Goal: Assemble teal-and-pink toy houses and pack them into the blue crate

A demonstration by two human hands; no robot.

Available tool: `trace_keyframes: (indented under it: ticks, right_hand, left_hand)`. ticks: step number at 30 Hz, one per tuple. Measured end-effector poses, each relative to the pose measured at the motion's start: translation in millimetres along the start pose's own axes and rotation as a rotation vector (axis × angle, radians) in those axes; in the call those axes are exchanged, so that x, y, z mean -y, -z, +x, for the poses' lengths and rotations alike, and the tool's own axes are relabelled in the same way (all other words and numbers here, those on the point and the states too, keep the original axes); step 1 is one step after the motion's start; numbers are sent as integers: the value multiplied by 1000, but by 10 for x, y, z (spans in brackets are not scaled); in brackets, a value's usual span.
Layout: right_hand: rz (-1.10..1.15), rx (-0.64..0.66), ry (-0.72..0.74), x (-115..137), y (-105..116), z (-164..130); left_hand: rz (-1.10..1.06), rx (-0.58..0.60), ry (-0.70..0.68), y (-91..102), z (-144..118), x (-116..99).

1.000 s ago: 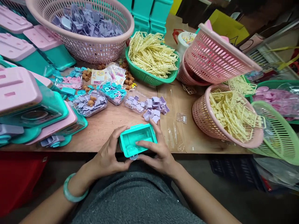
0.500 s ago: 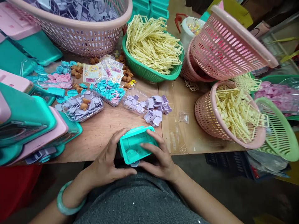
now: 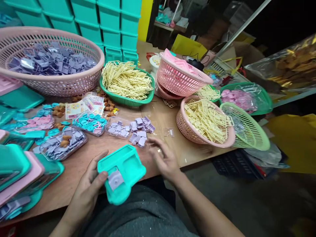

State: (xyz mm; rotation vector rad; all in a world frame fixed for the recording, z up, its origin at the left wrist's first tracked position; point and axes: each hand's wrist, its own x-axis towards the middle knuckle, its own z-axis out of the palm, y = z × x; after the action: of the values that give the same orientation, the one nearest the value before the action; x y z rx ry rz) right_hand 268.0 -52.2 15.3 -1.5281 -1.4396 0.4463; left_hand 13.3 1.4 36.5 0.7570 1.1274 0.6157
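Left hand (image 3: 86,192) pinching teal plastic tray (image 3: 122,172) at near worktop (image 3: 103,148) edge; right hand (image 3: 164,159) spread, empty; tray looks light, stiff, best gripped by rim

Taking the loose pile of small clips (image 3: 140,126) as your anchor: the tray piece (image 3: 122,171) sits just in front of it at the table edge, in your left hand (image 3: 86,191). Your right hand (image 3: 164,159) hovers right beside the pile, the basket of frames (image 3: 204,123) is off to its right, and the big basket (image 3: 49,65) is way behind it to the left.
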Motion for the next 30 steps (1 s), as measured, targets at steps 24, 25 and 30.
trace_keyframes:
  ticks: [24,25,30]
  right_hand:
    - [-282,214,-185,-403,357,219]
    - [-250,157,-120,-319,279,329]
    - [-422,341,105,167,-372,1376]
  left_hand:
    - [-232,8,-9,204,28,42]
    - [-255,-1,-10,204,31,29]
    - [-315,-32,-38,154,75,-46]
